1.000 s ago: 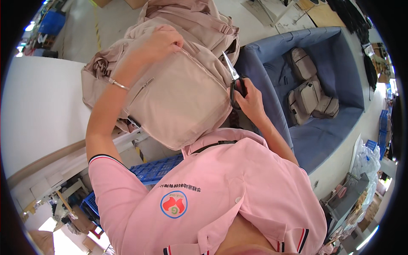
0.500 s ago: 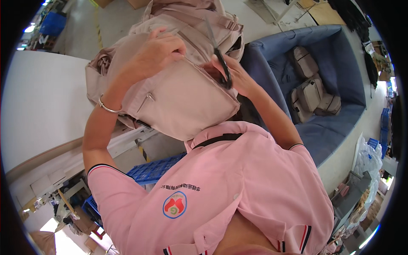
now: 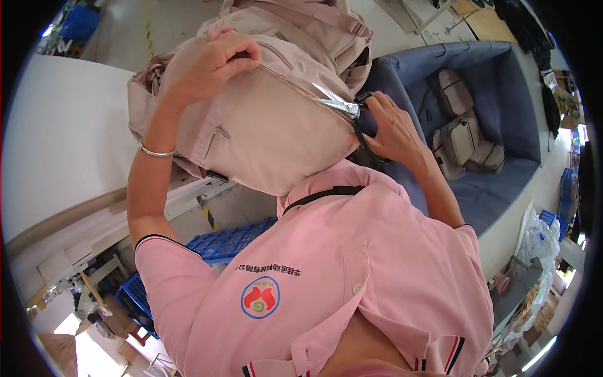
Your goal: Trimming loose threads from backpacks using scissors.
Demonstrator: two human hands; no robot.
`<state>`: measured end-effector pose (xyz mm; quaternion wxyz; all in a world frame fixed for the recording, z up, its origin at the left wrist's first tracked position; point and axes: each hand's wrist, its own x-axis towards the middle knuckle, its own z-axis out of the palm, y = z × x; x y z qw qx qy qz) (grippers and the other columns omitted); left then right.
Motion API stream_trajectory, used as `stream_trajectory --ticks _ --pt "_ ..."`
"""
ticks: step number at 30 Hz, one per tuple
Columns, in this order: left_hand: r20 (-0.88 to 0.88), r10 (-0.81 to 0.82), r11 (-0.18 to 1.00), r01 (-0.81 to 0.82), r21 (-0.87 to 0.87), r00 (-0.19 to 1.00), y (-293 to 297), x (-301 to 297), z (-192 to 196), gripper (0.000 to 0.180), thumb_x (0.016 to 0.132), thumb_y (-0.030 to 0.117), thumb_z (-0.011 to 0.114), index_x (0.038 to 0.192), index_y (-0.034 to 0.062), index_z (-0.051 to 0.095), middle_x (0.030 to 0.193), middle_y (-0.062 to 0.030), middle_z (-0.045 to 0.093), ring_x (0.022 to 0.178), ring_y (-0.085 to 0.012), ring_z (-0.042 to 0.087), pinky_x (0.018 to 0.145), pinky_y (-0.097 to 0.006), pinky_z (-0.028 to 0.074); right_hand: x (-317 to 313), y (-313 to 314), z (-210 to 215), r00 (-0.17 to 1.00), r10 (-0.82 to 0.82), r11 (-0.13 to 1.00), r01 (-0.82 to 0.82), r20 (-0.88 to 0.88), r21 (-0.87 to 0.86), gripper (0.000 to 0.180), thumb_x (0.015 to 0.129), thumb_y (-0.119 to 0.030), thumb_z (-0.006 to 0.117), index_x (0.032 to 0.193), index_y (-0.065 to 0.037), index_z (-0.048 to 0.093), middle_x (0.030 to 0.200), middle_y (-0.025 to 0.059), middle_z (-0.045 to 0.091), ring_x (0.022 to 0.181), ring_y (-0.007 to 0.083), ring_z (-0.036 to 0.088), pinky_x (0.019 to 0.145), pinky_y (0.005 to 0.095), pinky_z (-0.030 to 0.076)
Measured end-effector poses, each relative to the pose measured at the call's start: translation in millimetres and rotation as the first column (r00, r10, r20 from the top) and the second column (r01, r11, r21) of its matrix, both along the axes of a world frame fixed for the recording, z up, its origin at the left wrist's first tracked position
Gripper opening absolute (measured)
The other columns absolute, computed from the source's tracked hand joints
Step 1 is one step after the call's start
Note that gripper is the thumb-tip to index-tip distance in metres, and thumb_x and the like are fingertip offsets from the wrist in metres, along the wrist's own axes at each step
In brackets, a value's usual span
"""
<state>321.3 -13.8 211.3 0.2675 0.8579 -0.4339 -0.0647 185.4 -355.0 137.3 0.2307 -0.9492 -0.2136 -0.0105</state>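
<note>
A beige backpack [image 3: 270, 129] lies in front of me, its near end against my body. My left hand [image 3: 227, 56] is closed at the bag's upper edge, thumb and fingers pinched together on the fabric of the seam. In my right hand [image 3: 394, 129] are scissors [image 3: 342, 105] with black handles, my fingers in the loops. Their blades are spread apart and point left, over the seam along the bag's right edge. Any thread between the blades is too small to make out. A small zipper pull [image 3: 220, 134] shows on the bag's left part.
More beige bags [image 3: 301, 25] are heaped behind this one. To the right stands a large blue-grey fabric bin [image 3: 496, 201] with several small beige bags [image 3: 460, 139] inside. A white table [image 3: 69, 144] is at the left, and a blue crate [image 3: 232, 242] sits below.
My right hand has swung the scissors from upright and closed to spread blades pointing left at the seam. My left hand has shifted slightly up and left along the edge.
</note>
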Motion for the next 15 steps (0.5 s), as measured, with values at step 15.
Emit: stream_trajectory --ticks 15 --pt "-0.039 -0.035 0.999 0.033 -0.04 0.999 4.1 2.1 -9.4 0.004 0.094 0.011 0.06 0.092 0.0117 0.056 0.09 0.0069 0.058 0.088 -0.0083 0.054 0.119 -0.04 0.017 0.2 38.7 -7.1 0.998 -0.057 0.994 0.058 -0.009 0.089 0.055 0.076 -0.048 0.081 0.082 -0.001 0.052 0.079 0.0134 0.056 0.062 0.0352 0.058 0.055 0.0414 0.047"
